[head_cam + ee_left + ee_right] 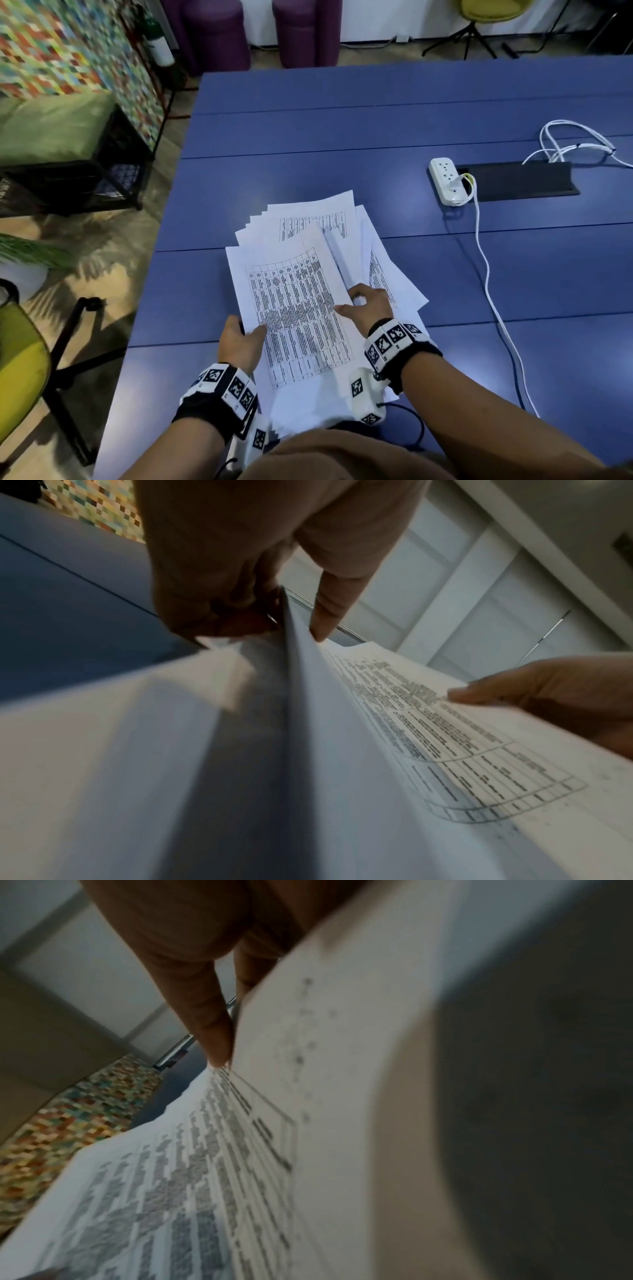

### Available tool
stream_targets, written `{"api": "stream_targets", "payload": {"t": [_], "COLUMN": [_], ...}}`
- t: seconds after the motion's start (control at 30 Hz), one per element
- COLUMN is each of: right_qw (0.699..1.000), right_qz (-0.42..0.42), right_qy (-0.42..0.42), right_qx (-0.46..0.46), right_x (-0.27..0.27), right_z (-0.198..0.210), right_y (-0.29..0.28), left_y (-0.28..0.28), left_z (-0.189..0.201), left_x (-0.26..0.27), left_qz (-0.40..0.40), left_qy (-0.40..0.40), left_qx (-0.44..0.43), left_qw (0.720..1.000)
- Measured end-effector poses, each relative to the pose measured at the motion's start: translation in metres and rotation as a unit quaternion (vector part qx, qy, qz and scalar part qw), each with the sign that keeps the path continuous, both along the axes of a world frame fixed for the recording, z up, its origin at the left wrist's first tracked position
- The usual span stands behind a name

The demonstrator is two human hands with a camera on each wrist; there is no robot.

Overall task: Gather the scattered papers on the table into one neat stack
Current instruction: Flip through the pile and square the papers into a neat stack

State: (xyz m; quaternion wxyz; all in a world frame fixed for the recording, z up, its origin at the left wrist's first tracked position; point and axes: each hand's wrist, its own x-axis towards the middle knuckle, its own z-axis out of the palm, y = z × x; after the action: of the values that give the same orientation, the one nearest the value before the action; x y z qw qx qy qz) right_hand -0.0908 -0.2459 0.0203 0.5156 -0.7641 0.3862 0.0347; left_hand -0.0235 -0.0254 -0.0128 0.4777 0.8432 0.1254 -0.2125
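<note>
A loose, fanned pile of white printed papers (308, 246) lies near the front of the blue table (342, 120). On top is a sheet with a printed table (298, 315), bowed upward. My left hand (245, 337) grips the pile's left edge, thumb on top; in the left wrist view the left hand (291, 620) pinches several sheets (377, 750). My right hand (359, 303) holds the top sheet's right edge, thumb on the print. The right wrist view shows the right hand (229, 1031) pinching that sheet (342, 1069).
A white power strip (447, 181) with a plugged white cable (486, 267) lies to the right beside a black cable slot (524, 181). A coil of white cable (575, 144) lies behind it. A yellow-green chair (20, 366) stands left of the table.
</note>
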Motion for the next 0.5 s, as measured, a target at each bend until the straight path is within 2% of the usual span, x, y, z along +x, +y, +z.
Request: {"api": "stream_targets", "payload": {"t": [0.07,0.23,0.3,0.4,0.5], "right_qw": [0.999,0.975,0.967,0.963,0.976], "right_qz": [0.04,0.151,0.173,0.19,0.158], "right_qy": [-0.016,-0.025,-0.022,-0.035,-0.053], "right_qx": [-0.016,-0.158,-0.185,-0.188,-0.14], "right_x": [0.001,0.004,0.004,0.003,0.002], "right_z": [0.006,0.019,0.019,0.018,0.023], "right_y": [0.006,0.021,0.025,0.026,0.022], "left_y": [0.003,0.009,0.011,0.012,0.01], "left_z": [-0.002,-0.006,-0.005,-0.006,-0.002], "left_x": [0.001,0.001,0.0,0.0,-0.004], "left_qz": [0.008,-0.018,-0.027,-0.02,-0.01], "left_qy": [0.01,0.011,0.007,-0.007,-0.025], "left_qx": [-0.005,-0.01,-0.011,-0.021,-0.035], "left_qw": [1.0,1.0,1.0,1.0,0.999]}}
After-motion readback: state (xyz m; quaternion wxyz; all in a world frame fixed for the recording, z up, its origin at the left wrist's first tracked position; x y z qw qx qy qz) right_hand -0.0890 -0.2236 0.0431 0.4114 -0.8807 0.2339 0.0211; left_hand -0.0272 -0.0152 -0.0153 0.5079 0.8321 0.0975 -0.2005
